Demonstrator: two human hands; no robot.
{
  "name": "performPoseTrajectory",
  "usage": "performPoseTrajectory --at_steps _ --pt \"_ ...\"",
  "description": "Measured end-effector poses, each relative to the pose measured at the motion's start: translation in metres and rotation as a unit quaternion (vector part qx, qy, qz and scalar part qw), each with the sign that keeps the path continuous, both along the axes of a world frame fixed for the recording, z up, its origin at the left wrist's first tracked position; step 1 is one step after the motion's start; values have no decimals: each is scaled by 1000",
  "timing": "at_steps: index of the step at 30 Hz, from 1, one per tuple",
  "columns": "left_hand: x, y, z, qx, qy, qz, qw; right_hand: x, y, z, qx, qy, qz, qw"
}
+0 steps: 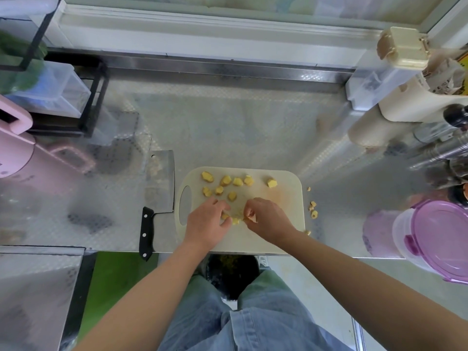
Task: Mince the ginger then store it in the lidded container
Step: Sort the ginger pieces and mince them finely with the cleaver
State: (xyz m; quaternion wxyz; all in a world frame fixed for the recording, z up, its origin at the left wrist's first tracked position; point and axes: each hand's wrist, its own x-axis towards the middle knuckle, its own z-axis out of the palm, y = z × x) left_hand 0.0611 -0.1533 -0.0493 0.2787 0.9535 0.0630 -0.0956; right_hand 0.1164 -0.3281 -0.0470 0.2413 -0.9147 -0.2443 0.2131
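Denim knees [253,312] lowest; above, the left hand [207,220] curls over ginger [229,184] chunks on the smooth plastic board [286,196], grip unclear, and the right hand [268,219] pinches a bit. Heap the knobbly, fibrous pieces tightly before lifting the steel cleaver [160,178]; the translucent container [430,239] waits right

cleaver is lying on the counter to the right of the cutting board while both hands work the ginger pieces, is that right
Wrong side: the head view shows the cleaver lying on the counter to the left of the cutting board. Both the left hand and the right hand do work the ginger pieces.
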Motion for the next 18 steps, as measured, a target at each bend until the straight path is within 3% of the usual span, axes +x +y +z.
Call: performPoseTrajectory --at_steps 4,9,12,15,18 --pt "6 -6 4 -58 -7 -16 998 8 -6 4 122 89 -148 977" --pt "18 -17 6 -163 26 60 984 14 -6 15 186 192 -200 943" --pt "23 -17 8 -278 60 124 951 16 -8 17 221 226 -245 917" --pt "25 -18 17 -394 92 191 894 16 -8 19 255 253 -270 893" --pt "26 -18 24 -456 108 222 855 17 -8 22 287 278 -280 873"
